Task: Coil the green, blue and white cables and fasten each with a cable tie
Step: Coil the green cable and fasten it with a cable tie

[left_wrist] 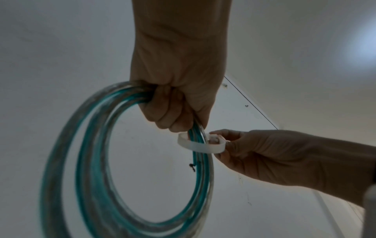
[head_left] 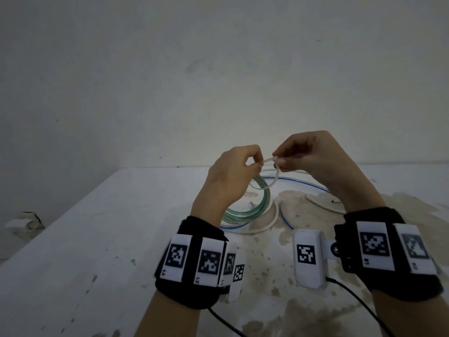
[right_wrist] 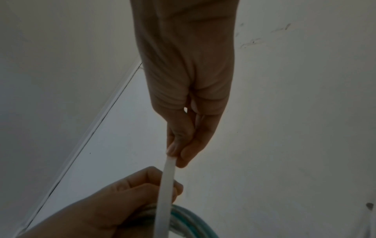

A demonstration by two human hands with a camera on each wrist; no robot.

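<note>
two hands raised, left hand [left_wrist: 177, 90] gripping green cable [left_wrist: 85, 161], right hand [left_wrist: 270, 154] pinching cable tie [left_wrist: 201, 145]

The table [head_left: 102, 229] carries the blue cable [head_left: 298, 181] and white cable [head_left: 323, 203]; green cable [head_left: 245, 207] hangs above, nearer its left.

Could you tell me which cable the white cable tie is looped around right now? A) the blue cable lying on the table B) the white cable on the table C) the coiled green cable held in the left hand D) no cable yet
C: the left wrist view shows the cable tie circling the strands of the green cable just below the left hand, while the right hand pinches the tie.
</note>
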